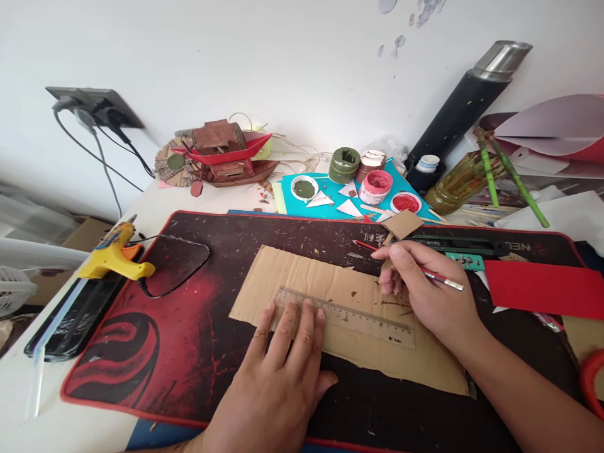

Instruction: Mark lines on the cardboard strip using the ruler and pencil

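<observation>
While the left hand (283, 365) lies flat with fingers spread, its fingertips press on a clear ruler (346, 318), apparently to keep it from sliding on the cardboard sheet (302, 277) beneath. Ruler runs slantwise across the sheet, near the middle. Sheet lies flat on a black-and-red desk mat (141, 340), likely there to spare the table.

Right hand (425, 289) pinches a thin red pencil (438, 277) between thumb and forefingers, other fingers curled under. Pencil tip points left, just above the far end of the ruler, near the sheet's upper right edge. Whether the tip touches the cardboard cannot be told. A small cardboard scrap (402, 223) sits just behind the hand.

Containers, back of desk on a blue paper sheet (330, 195):
- open pot (376, 187), pink-red paint inside, rim smeared
- small white lid (406, 202), red paint pooled in it
- shallow white dish (304, 187), dark green paint
- green jar (344, 165), dark green contents, open
- paint-streaked glass jar (460, 179), tipped on its side, green sticks (514, 179) poking out.

Other: yellow glue gun (116, 258) rests at the mat's left edge, cord looping onto the mat. Red paper (542, 286) lies right of the hand. Black tube (465, 100) leans on the wall. Small brown model (221, 151) stands at the back.
</observation>
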A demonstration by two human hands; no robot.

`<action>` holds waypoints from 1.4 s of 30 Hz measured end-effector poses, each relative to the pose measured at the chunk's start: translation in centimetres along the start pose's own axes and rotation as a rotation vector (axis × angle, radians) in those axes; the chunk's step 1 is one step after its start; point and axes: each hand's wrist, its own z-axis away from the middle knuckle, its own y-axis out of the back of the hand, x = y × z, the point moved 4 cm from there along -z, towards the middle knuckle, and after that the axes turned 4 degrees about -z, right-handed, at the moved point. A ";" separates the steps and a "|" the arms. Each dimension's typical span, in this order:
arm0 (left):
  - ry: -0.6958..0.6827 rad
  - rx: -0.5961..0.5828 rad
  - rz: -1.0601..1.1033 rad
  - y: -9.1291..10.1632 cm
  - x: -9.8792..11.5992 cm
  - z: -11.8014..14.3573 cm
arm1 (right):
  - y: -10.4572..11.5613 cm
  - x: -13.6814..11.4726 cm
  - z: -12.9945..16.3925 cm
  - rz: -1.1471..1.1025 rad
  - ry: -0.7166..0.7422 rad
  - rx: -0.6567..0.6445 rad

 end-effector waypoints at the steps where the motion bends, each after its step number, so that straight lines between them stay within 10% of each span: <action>1: -0.006 -0.004 -0.002 0.0 0.0 0.0 | 0.0 0.0 0.0 -0.001 0.000 0.002; 42: -0.014 0.022 0.042 0.2 -0.2 -0.1 | -0.1 -0.3 0.0 0.017 -0.011 -0.009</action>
